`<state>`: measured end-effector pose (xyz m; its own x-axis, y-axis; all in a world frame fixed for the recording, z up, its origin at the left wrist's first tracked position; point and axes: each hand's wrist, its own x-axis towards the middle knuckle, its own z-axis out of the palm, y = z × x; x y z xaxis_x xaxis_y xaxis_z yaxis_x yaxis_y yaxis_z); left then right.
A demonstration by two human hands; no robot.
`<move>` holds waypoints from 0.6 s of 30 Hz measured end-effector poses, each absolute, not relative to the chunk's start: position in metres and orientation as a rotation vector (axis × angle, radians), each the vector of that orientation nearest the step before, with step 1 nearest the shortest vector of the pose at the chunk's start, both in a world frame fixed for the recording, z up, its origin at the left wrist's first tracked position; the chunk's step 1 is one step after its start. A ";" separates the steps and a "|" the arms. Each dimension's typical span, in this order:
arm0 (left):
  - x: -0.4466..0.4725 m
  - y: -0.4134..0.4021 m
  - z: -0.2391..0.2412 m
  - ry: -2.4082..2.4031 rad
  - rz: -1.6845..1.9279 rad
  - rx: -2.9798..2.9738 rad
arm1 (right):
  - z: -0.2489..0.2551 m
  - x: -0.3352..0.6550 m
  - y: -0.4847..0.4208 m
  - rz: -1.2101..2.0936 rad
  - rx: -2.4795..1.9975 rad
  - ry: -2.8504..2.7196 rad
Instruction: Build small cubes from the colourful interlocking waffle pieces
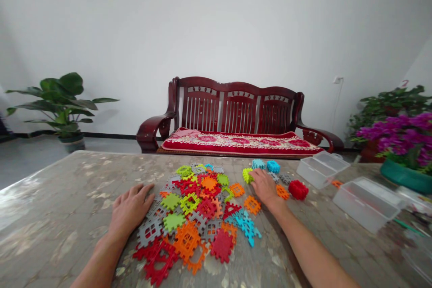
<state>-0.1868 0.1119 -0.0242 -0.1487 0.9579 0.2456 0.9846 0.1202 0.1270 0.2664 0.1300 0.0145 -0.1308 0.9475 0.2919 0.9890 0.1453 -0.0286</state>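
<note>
A heap of flat interlocking plastic tiles (199, 211) in red, orange, green, grey and blue lies spread on the marbled table (60, 216). My left hand (130, 207) rests flat and open at the heap's left edge, fingertips touching grey tiles. My right hand (265, 186) reaches to the heap's far right, fingers curled over a green assembled block (247, 175). Just beyond it sit two blue assembled blocks (266, 165), and a red one (298, 189) lies to its right.
Two clear plastic boxes (322, 168) (367, 202) stand at the right. A teal pot with purple flowers (405, 175) sits at the right edge. Behind the table are a dark wooden bench (236, 117) and a leafy plant (64, 103).
</note>
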 end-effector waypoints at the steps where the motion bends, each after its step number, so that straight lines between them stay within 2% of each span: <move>1: -0.187 0.112 -0.024 -2.275 -0.398 -1.979 | 0.015 0.266 0.132 -0.261 -1.900 -2.199; 12: -0.187 0.112 -0.023 -2.270 -0.358 -1.986 | 0.015 0.263 0.137 -0.221 -1.879 -2.118; 18: -0.185 0.110 -0.019 -2.289 -0.377 -2.000 | 0.010 0.274 0.097 0.244 -1.674 -2.038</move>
<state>-0.1848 0.1102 -0.0192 -0.1454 0.9648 0.2191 0.9841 0.1181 0.1328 0.2737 0.0969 0.0099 -0.1293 0.9583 0.2549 0.8711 0.2326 -0.4325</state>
